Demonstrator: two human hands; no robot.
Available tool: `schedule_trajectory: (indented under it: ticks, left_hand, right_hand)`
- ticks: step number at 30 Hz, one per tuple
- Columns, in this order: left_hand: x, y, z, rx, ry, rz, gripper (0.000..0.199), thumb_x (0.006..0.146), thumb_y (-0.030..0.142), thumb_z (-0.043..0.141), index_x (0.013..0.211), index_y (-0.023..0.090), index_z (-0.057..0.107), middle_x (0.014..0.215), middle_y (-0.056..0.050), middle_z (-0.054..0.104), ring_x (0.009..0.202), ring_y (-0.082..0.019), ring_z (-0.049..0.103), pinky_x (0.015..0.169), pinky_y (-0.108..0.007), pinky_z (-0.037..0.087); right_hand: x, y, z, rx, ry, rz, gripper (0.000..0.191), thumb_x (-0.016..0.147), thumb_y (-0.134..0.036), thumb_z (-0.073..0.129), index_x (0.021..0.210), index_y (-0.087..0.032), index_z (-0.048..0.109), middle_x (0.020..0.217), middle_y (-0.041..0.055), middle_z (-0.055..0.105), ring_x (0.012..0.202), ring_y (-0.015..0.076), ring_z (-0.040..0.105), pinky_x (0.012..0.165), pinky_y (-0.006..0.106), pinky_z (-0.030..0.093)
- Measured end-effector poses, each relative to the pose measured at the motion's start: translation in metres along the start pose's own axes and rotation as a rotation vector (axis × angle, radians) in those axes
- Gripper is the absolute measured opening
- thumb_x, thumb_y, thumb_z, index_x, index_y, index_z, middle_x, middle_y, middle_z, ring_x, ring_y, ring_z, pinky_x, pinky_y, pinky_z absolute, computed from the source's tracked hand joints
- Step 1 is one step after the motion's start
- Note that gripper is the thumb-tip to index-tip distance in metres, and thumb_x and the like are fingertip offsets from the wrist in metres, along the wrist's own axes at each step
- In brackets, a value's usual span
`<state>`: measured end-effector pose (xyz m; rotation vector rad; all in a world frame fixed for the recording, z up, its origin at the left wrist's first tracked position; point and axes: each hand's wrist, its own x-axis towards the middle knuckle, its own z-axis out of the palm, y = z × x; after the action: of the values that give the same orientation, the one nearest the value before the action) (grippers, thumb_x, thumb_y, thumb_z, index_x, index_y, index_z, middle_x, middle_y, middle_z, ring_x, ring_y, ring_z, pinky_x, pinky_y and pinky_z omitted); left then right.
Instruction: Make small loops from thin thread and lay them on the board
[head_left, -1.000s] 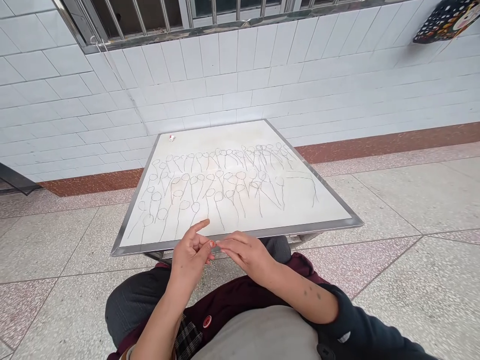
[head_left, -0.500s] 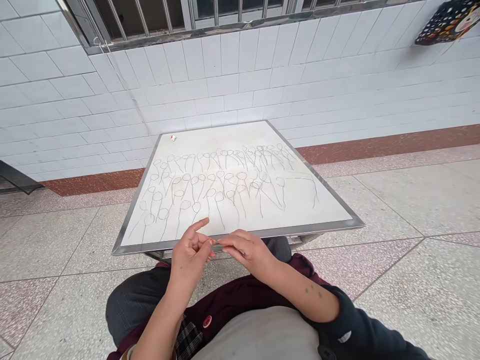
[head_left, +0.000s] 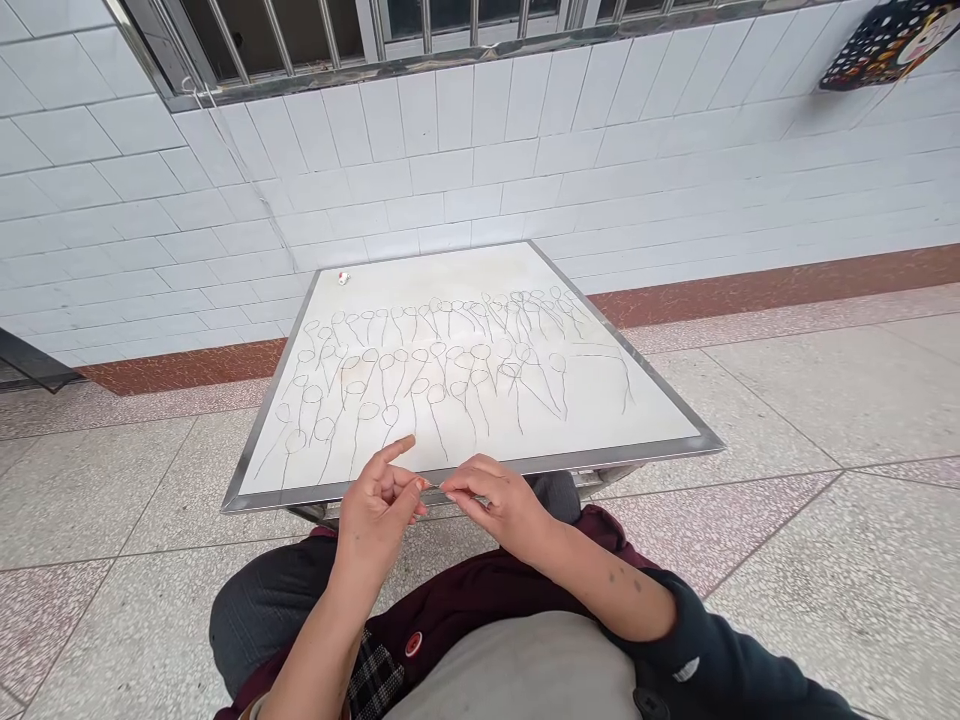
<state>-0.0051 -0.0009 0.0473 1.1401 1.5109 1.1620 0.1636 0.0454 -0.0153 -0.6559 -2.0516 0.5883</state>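
Near the front edge of the table [head_left: 652, 443], both hands are pinched close together. Between the fingertips runs a short bit of thin wire [head_left: 435, 487]; the rest of it is hidden by the fingers. My left hand [head_left: 382, 505] grips one side of it with thumb and finger, its index finger stretched out over the table edge. The other side is pinched by my right hand [head_left: 499, 505], thumb and fingertips pressed together. On the white tabletop lie many thin dark looped wires [head_left: 391, 412], each a round loop with a long tail, in rough rows.
A small red-and-white object [head_left: 343, 278] sits at the table's far left corner. Behind the table stands a white tiled wall [head_left: 420, 175] with a barred window [head_left: 375, 40]. A patterned bag [head_left: 885, 45] hangs at upper right. Straight wires [head_left: 627, 375] lie at the right side.
The right hand has shifted slightly away from the left, so a little more wire shows between the fingertips. The view has moved slightly.
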Motion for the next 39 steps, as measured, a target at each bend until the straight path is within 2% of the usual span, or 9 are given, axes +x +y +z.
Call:
schedule_trajectory:
  ticks: [4,10,14,18,24,27,31,36,39]
  left_hand:
    - [0.001,0.0,0.0,0.006,0.007,0.009,0.047,0.076,0.027,0.063,0.122,0.023,0.054,0.071,0.003,0.062,0.055,-0.011,0.057,0.052,-0.022,0.045]
    - [-0.002,0.004,0.001,-0.042,-0.001,0.046,0.048,0.078,0.029,0.064,0.124,0.023,0.052,0.076,0.002,0.064,0.059,-0.012,0.06,0.056,-0.024,0.048]
    - [0.002,0.003,-0.021,-0.135,-0.015,0.088,0.045,0.083,0.033,0.059,0.126,0.023,0.052,0.091,-0.004,0.069,0.078,-0.016,0.064,0.075,-0.031,0.051]
    - [0.012,-0.017,-0.038,-0.266,0.016,0.063,0.05,0.078,0.027,0.067,0.126,0.024,0.052,0.099,-0.005,0.069,0.09,-0.016,0.062,0.083,-0.029,0.047]
    - [0.007,-0.042,-0.001,-0.445,-0.155,0.065,0.066,0.071,0.02,0.074,0.131,0.027,0.049,0.105,-0.006,0.067,0.096,-0.019,0.061,0.084,-0.03,0.045]
    - [0.002,-0.041,0.016,-0.508,-0.107,0.075,0.062,0.071,0.019,0.073,0.129,0.025,0.051,0.099,-0.005,0.067,0.093,-0.018,0.061,0.083,-0.03,0.045]
    - [-0.002,-0.037,0.023,-0.512,-0.007,0.088,0.056,0.072,0.016,0.072,0.125,0.023,0.053,0.086,-0.001,0.066,0.089,-0.016,0.061,0.086,-0.03,0.044]
    - [-0.006,-0.031,0.029,-0.473,0.156,0.109,0.056,0.074,0.018,0.071,0.127,0.022,0.051,0.075,0.003,0.064,0.079,-0.012,0.06,0.086,-0.028,0.043]
    - [-0.007,-0.027,0.033,-0.466,0.193,0.134,0.057,0.074,0.019,0.071,0.127,0.023,0.05,0.074,0.003,0.064,0.078,-0.012,0.061,0.085,-0.028,0.045]
  right_hand:
    - [0.002,0.001,-0.004,0.012,-0.017,-0.019,0.014,0.09,-0.015,0.052,0.097,-0.02,0.062,0.083,0.005,0.065,0.08,0.0161,0.057,0.07,0.028,0.047]
    - [0.002,-0.003,-0.006,0.105,-0.008,0.106,0.015,0.09,-0.017,0.051,0.097,-0.02,0.064,0.082,0.0049,0.063,0.078,0.0155,0.056,0.066,0.027,0.045]
    - [0.003,-0.007,-0.007,0.227,0.005,0.297,0.011,0.087,-0.02,0.055,0.092,-0.02,0.065,0.079,0.0032,0.059,0.067,0.0127,0.052,0.059,0.025,0.041]
    - [0.006,-0.013,-0.009,0.498,-0.026,0.473,0.01,0.084,-0.026,0.059,0.088,-0.019,0.065,0.081,0.0018,0.056,0.067,0.0111,0.049,0.06,0.023,0.039]
    - [0.008,-0.018,-0.006,0.771,-0.152,0.593,0.016,0.083,-0.033,0.061,0.087,-0.017,0.063,0.07,-0.0024,0.051,0.06,0.0084,0.041,0.057,0.021,0.033]
    - [0.006,-0.015,-0.004,0.773,-0.172,0.593,0.018,0.083,-0.034,0.061,0.085,-0.016,0.062,0.07,-0.0023,0.051,0.061,0.0087,0.041,0.057,0.022,0.035]
    - [0.003,-0.012,0.0,0.621,-0.147,0.548,0.016,0.085,-0.033,0.059,0.083,-0.018,0.061,0.074,-0.0012,0.053,0.061,0.0091,0.044,0.057,0.022,0.037]
    - [0.003,-0.014,0.003,0.22,-0.058,0.304,0.013,0.091,-0.028,0.051,0.09,-0.02,0.061,0.078,0.0016,0.058,0.07,0.0128,0.052,0.065,0.025,0.042]
    - [0.002,-0.015,0.004,0.115,-0.065,0.217,0.019,0.095,-0.026,0.042,0.096,-0.02,0.06,0.079,0.0026,0.061,0.072,0.014,0.054,0.068,0.026,0.044]
